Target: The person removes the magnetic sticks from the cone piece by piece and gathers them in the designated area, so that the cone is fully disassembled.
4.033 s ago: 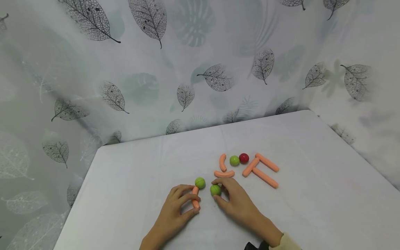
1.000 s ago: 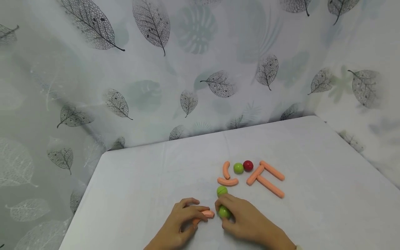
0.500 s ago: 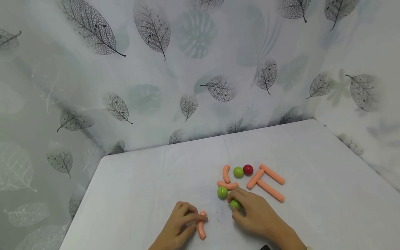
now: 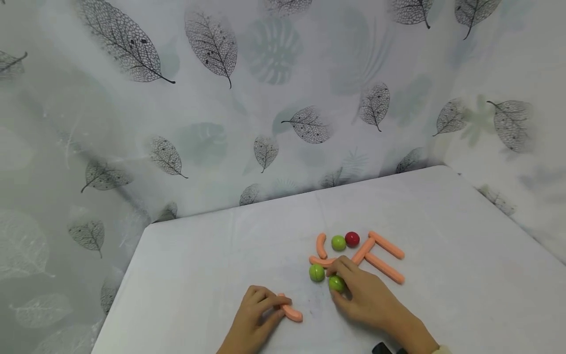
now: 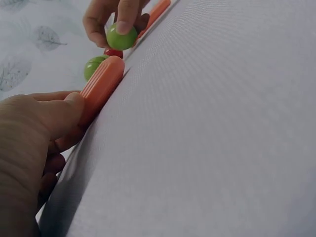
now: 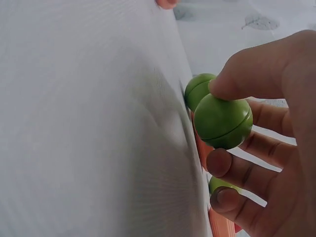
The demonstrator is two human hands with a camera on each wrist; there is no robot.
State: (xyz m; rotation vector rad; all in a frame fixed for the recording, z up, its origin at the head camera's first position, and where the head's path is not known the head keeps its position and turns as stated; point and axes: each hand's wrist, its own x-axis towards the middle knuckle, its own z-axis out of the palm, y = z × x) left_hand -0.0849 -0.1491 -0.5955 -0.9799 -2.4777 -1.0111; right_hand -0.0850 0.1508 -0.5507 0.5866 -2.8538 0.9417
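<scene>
In the head view my left hand (image 4: 254,317) pinches an orange toy sausage (image 4: 293,313) near the table's front. The left wrist view shows my thumb along the ridged side of that sausage (image 5: 102,89). To the right, my right hand (image 4: 371,302) holds a green ball (image 4: 336,283) between thumb and fingers. A seam line runs round this ball (image 6: 222,121) in the right wrist view. Just left of it rests a second seamed green ball (image 4: 316,273), close to a curved sausage (image 4: 319,261) partly behind my right fingers.
Behind the hands lie another curved sausage (image 4: 321,246), a green ball (image 4: 338,243) and a red ball (image 4: 352,239) side by side. Straight sausages (image 4: 384,268) form a branching shape at right. A leaf-patterned curtain (image 4: 265,98) borders the white table (image 4: 199,265).
My right hand has moved right and farther back with its green ball. The left hand's sausage has turned between the fingers. Since four seconds ago, the other green ball has shifted right.
</scene>
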